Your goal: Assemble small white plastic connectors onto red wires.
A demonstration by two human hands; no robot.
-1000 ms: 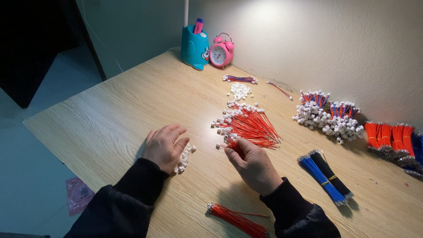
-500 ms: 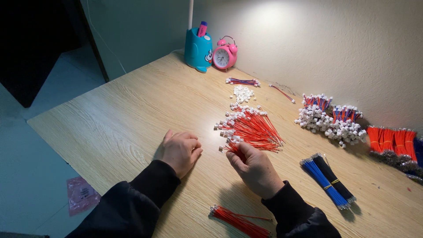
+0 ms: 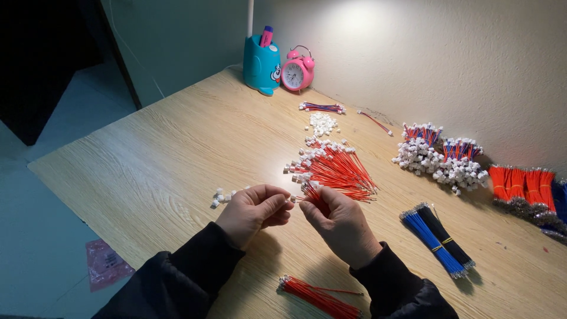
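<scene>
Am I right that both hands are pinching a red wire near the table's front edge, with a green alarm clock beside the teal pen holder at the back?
Not quite. The alarm clock is pink, not green, as the head view shows. The rest holds: the left hand and right hand meet on a red wire, and the clock stands beside the teal pen holder at the back.

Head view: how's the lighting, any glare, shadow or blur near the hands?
Head view: a bright patch on the wall washes out its top; the table is evenly lit; the left hand and right hand are sharp, casting soft shadows toward the camera; the left edge is dark.
</scene>
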